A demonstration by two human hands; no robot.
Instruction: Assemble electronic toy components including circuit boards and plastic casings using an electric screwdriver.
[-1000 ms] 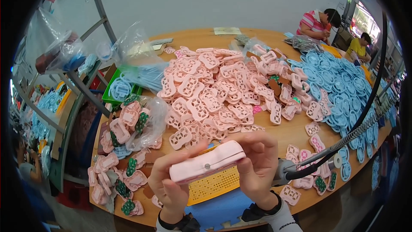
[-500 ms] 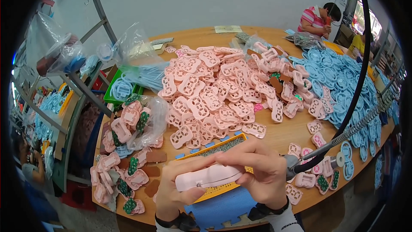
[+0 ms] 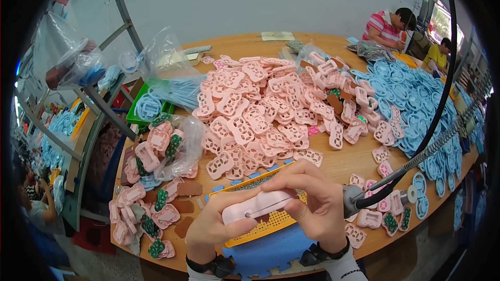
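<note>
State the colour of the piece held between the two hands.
The held piece is pale pink, best seen in the head view.

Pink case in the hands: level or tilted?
Tilted in the picture: the pink case's end at the right hand sits higher than its end in the left hand.

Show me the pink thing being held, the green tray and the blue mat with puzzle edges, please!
Pink thing (image 3: 262, 203): head view, middle of its side facing the camera.
Green tray (image 3: 133, 119): head view, its near wall by the left corner.
Blue mat (image 3: 271, 252): head view, a bare patch.
</note>
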